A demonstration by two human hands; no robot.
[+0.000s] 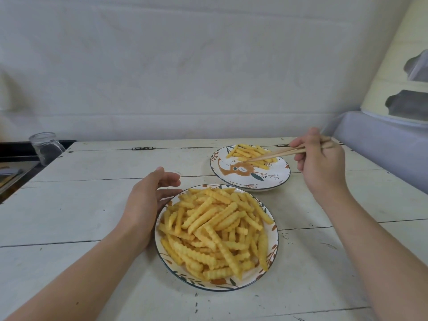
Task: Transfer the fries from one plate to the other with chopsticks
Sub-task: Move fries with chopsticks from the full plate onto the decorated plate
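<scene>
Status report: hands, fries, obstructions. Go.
Right hand grips chopsticks, tips over far plate. Left hand open, beside near plate. Most fries on near plate. Nothing between plates.

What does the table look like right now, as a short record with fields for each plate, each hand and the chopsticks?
near plate: heaped with crinkle-cut fries
far plate: a small pile of fries on its far side, printed picture showing
right hand: grips the chopsticks
chopstick tips: over the far plate, at its fries
left hand: relaxed, fingers resting at the near plate's left rim
table: white painted planks
jar: clear glass, beyond the far left corner
</scene>
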